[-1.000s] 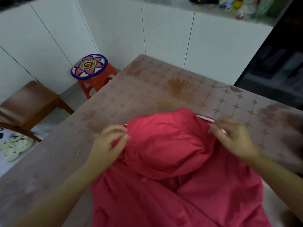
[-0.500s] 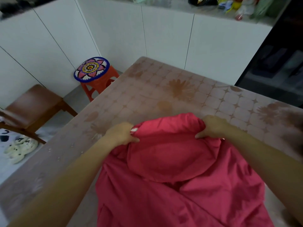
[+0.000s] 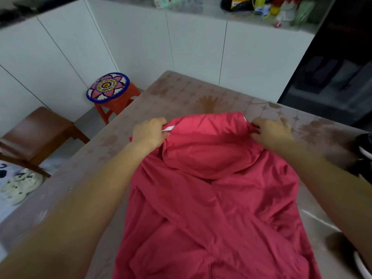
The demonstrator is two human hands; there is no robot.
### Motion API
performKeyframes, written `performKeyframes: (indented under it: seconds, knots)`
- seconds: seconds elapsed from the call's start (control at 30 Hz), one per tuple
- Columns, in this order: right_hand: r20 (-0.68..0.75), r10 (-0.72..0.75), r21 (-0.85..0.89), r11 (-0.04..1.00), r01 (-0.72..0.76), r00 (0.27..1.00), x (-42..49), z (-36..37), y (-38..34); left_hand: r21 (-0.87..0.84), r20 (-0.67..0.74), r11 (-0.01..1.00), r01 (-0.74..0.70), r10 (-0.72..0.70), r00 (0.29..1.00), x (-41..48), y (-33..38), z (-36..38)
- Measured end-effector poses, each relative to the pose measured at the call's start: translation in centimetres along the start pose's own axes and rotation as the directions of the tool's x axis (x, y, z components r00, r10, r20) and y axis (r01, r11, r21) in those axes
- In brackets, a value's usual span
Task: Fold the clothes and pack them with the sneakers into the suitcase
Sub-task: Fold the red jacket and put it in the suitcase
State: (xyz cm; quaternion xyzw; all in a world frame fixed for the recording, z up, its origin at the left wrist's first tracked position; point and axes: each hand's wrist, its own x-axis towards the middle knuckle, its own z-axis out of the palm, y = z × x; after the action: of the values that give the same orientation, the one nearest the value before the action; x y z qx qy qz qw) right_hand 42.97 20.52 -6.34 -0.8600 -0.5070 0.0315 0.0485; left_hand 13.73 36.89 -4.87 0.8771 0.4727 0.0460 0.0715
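Observation:
A red hooded jacket (image 3: 213, 198) lies spread on the patterned table (image 3: 181, 93), its hood folded down over the body. My left hand (image 3: 150, 132) grips the jacket's far left corner beside a white trim. At the far right corner my right hand (image 3: 271, 132) pinches the fabric. Dark sneakers with white soles show at the right edge (image 3: 364, 150) and at the lower right (image 3: 362, 264), partly cut off. No suitcase is in view.
An orange stool (image 3: 108, 89) with a flower cushion stands left of the table. A brown wooden chair (image 3: 36, 131) and pale clogs (image 3: 20, 184) are on the floor at the left. White cabinets line the back; a cluttered counter (image 3: 271, 7) runs above them.
Both hands have moved outward and away from me, drawing the jacket's top edge wider and flatter on the table. The view has tilted down, showing more of the jacket's body.

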Motion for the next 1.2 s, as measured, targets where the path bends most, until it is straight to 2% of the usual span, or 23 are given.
performKeyframes:
  seconds: [0.1,0.2,0.4,0.67,0.8,0.9,1.07,1.2]
  knots:
    - [-0.072,0.006,0.048,0.999,-0.002,0.997,-0.3,-1.2,0.4,-0.055,-0.079,0.998,-0.023,0.019,0.997,-0.3,-0.1,-1.3]
    - [-0.133,-0.031,0.051,0.998,0.038,0.991,-1.4,-2.5,0.7,-0.1,-0.085,0.993,-0.059,0.051,0.995,-1.3,0.2,-3.1]
    - [-0.267,-0.125,0.16,0.972,0.171,0.956,-9.2,-4.3,1.6,-0.094,-0.185,0.981,-0.168,0.149,0.971,-9.4,0.1,-5.4]
    - [-0.371,-0.306,-0.003,0.944,0.329,0.877,-21.6,-2.9,2.9,-0.071,-0.141,0.949,-0.308,0.296,0.945,-23.3,0.0,-4.0]
    - [-0.35,-0.396,-0.063,0.914,0.401,0.849,-28.4,-1.1,3.5,-0.029,-0.188,0.922,-0.386,0.375,0.908,-30.0,0.6,-1.3]
    - [-0.319,-0.441,-0.067,0.893,0.444,0.839,-32.8,0.5,3.7,-0.062,-0.199,0.904,-0.423,0.404,0.893,-34.3,0.4,0.6]
    - [-0.278,-0.487,-0.064,0.869,0.49,0.828,-37.6,3.7,4.3,0.007,-0.06,0.915,-0.403,0.403,0.913,-39.6,0.1,4.9]
    - [-0.113,-0.47,-0.039,0.882,0.469,0.875,-39.4,4.6,4.7,0.063,0.014,0.932,-0.358,0.358,0.934,-41.1,0.2,6.3]
